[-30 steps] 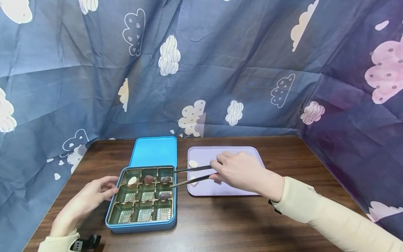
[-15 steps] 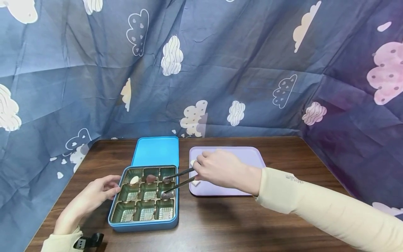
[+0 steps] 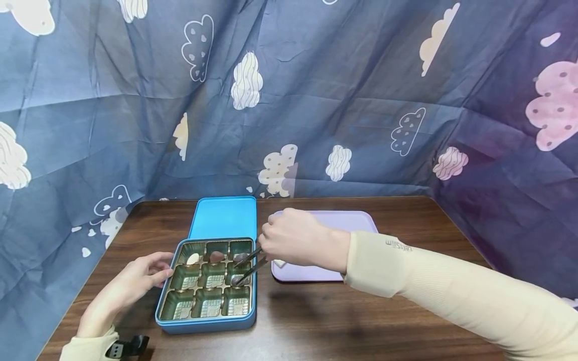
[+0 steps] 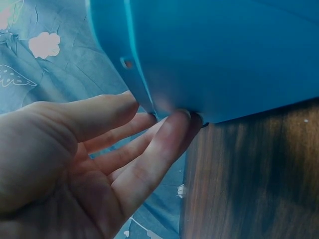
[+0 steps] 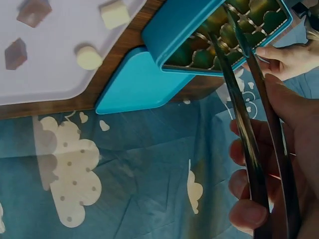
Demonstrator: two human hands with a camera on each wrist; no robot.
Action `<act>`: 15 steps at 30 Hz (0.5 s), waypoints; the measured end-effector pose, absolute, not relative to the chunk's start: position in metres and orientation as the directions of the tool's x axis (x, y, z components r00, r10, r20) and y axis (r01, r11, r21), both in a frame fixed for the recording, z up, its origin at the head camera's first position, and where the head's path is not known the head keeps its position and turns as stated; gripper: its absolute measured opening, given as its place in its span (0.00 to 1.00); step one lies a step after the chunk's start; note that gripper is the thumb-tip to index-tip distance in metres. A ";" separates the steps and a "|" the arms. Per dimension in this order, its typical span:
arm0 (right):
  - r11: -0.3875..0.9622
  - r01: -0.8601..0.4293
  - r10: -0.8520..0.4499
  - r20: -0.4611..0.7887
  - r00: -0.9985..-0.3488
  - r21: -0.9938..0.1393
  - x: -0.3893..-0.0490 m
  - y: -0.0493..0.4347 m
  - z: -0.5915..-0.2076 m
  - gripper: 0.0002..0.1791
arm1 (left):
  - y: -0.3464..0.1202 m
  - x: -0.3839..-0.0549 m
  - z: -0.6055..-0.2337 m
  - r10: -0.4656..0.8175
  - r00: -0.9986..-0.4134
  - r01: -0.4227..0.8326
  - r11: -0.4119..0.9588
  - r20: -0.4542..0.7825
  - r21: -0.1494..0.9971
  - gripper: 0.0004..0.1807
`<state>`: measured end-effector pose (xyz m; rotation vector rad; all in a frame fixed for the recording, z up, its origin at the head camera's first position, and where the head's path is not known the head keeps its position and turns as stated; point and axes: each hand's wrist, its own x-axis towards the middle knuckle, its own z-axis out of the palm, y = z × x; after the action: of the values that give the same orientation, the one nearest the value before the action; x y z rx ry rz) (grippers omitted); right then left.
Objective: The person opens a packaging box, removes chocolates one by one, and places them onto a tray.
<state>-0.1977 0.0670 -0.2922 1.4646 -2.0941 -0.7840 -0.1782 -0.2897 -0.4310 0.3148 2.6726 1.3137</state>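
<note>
A blue tin box (image 3: 205, 326) with a gold compartment insert stands open on the table. My right hand (image 3: 293, 238) grips dark metal tongs (image 3: 254, 269), thumb on one arm and fingers round the other. Their tips point down into the right compartment of the middle row, at a dark purplish piece (image 3: 236, 281). Behind it, another dark piece (image 3: 240, 257) sits in the back right compartment. The back row also holds a reddish-brown piece (image 3: 217, 256) and a white piece (image 3: 193, 258). My left hand (image 3: 135, 281) touches the tin's left side with relaxed fingertips.
The tin's blue lid (image 3: 223, 218) lies folded back behind it. To the right is a lilac tray (image 3: 356, 220), partly covered by my right hand. On it lie a cream square piece (image 5: 115, 14), a cream round piece (image 5: 88, 58) and brown pieces (image 5: 15, 54). A cloud-print curtain hangs behind.
My right hand has moved left, bringing the tongs from the tin's right edge down into the right middle compartment. The tong arms are closer together. My left hand stays at the tin's side.
</note>
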 end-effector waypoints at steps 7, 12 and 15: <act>0.290 -0.703 -0.913 -0.033 -0.407 0.649 -0.200 0.049 -0.291 0.09 | -0.289 -0.178 -0.433 0.245 -0.969 0.117 0.595 -0.041 0.795 0.23; 0.320 -0.715 -0.876 -0.093 -0.474 0.622 -0.200 0.033 -0.291 0.08 | -0.291 -0.180 -0.433 0.253 -0.967 0.130 0.607 -0.036 0.784 0.24; 0.329 -0.717 -0.847 -0.143 -0.512 0.614 -0.199 0.026 -0.292 0.06 | -0.292 -0.179 -0.434 0.257 -0.966 0.131 0.600 -0.035 0.789 0.24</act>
<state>-0.1992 0.0262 -0.2919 1.4272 -2.3883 -0.9412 -0.1794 -0.2918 -0.4335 0.3271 2.6789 1.3024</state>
